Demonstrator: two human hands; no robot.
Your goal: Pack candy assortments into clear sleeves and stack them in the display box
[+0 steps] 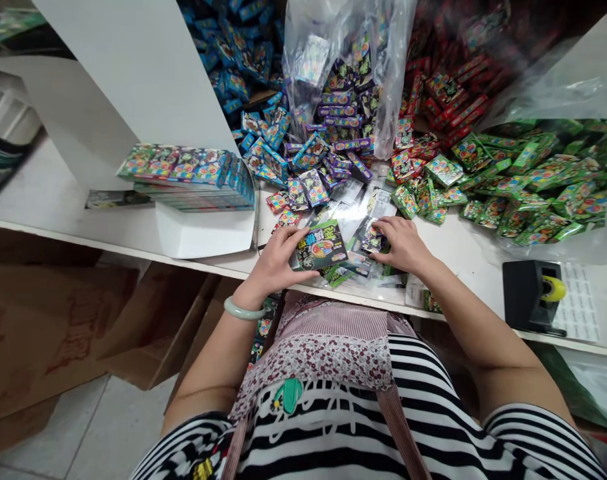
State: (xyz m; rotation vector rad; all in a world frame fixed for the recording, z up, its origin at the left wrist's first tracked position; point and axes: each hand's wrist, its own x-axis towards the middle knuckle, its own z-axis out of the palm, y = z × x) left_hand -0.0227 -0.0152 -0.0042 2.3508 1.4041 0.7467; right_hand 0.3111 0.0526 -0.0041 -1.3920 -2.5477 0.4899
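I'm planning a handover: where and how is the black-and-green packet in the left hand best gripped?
Probably pinch the packet by its right edge, coming from the right: the left hand covers its left end, while that flat edge lies uncovered.

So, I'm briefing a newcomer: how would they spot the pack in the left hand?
At the near edge of the white table, find the left hand with its pale bangle. It holds the black-and-green pack, plainly larger than the small boxes heaped beyond.
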